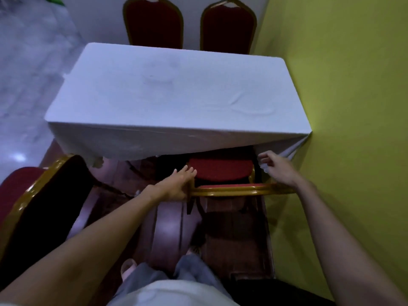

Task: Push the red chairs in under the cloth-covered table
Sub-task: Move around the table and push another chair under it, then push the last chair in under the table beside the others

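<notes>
The big table (176,91) with its white cloth is sitting by the green wall (353,107). A red chair (220,171) is sitting partly under it. The left hand (178,182) is pressing its gold back, fingers straight. The right hand (278,168) is hanging just above, fingers loose.

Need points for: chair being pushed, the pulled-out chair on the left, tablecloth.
chair being pushed (220,168), head view, on its red seat cushion under the cloth edge.
pulled-out chair (44,208), head view, on the dark back panel, lower left.
tablecloth (176,89), head view, on the flat top.
</notes>
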